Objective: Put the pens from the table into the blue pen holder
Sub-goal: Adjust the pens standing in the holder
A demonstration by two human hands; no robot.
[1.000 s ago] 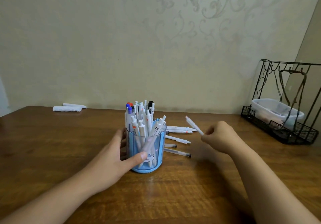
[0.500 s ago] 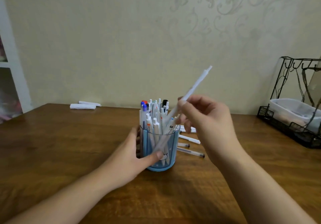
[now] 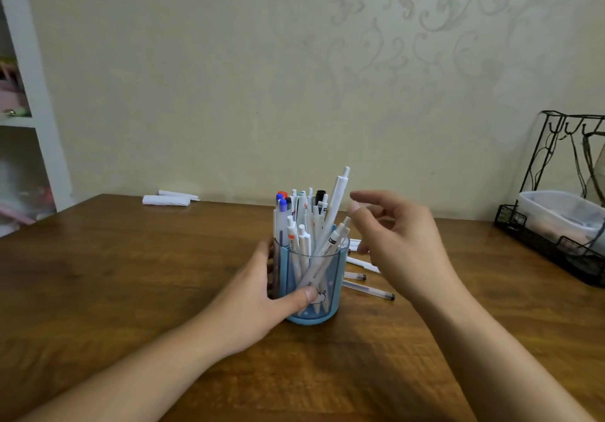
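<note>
The blue pen holder [image 3: 327, 303] stands on the wooden table [image 3: 131, 274], packed with several mostly white pens. One long white pen [image 3: 335, 205] leans in it, sticking up above the others. My left hand [image 3: 258, 294] grips the holder's left side, thumb across its front. My right hand [image 3: 402, 241] hovers just right of the holder with loose, spread fingers, holding nothing. Several pens [image 3: 370, 290] lie on the table behind the holder, partly hidden by my right hand.
A black wire rack [image 3: 556, 251] with a clear plastic box stands at the right edge of the table. Folded white paper [image 3: 167, 199] lies at the far back by the wall. A white shelf unit [image 3: 36, 127] stands at the left.
My right hand carried a white pen from the table up over the holder, let it drop in, and now its fingers have opened. My left hand has stayed on the holder.
</note>
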